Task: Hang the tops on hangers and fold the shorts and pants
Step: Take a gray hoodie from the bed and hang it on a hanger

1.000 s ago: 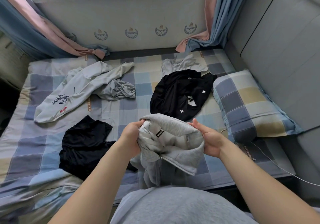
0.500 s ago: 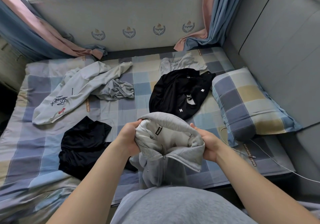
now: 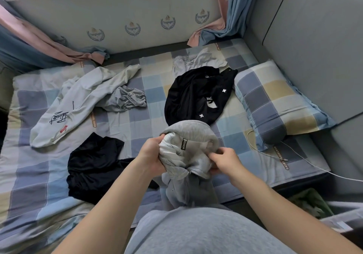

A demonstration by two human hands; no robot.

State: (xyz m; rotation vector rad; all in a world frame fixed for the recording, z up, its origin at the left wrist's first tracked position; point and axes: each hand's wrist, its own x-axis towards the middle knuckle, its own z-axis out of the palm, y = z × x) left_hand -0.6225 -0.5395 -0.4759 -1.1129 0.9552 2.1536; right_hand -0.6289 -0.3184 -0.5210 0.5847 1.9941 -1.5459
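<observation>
A grey zip-up hooded top hangs in front of me over the bed's near edge, its inner neck label showing. My left hand grips its collar on the left side. My right hand pinches the fabric at the front right, by the zip. Spread over the checked bedsheet are a white top with black script, a crumpled grey garment, a black garment with white crosses, a dark garment and a pale grey garment at the back. No hanger is visible.
A checked pillow lies at the right against a grey padded wall. A white cable trails across the sheet's right corner. Pink and blue curtains hang in both back corners. A basket stands on the floor at lower right.
My right hand moved inward from the hood's right side to the front of the top by the zip. The view shifted downward, showing the bed's near edge and the basket.
</observation>
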